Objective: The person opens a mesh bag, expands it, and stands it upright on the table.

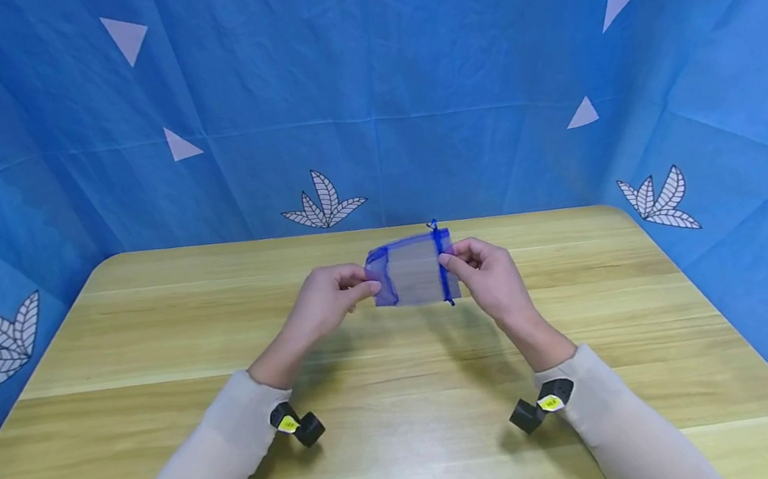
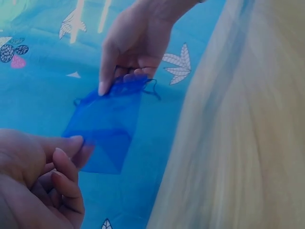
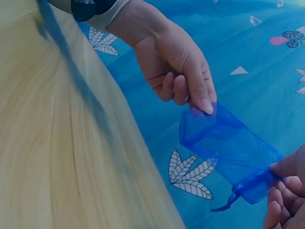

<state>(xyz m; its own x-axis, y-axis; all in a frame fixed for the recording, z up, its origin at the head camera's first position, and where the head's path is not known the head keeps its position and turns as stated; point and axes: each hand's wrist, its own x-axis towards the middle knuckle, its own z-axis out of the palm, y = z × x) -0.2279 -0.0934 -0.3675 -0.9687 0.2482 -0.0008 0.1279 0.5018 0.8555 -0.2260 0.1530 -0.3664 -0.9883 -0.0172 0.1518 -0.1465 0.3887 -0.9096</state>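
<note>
A sheer blue drawstring pouch [image 1: 414, 270] is stretched sideways between both hands above the wooden table. My left hand [image 1: 333, 300] pinches its plain bottom end between thumb and finger; in the left wrist view that pinch on the pouch [image 2: 102, 126] shows at the lower left. My right hand [image 1: 492, 273] pinches the gathered end, where a darker blue cord [image 1: 443, 268] runs across with small loops at both sides. In the right wrist view the cord's tail [image 3: 224, 206] dangles below the pouch. The mesh is see-through and looks flat, with nothing visible inside.
The light wooden table [image 1: 411, 432] spreads under both arms. Behind it and at both sides hangs a blue cloth [image 1: 358, 55] printed with white triangles and leaves. A small black camera [image 1: 299, 425] sits on the left sleeve and another camera [image 1: 540, 407] on the right.
</note>
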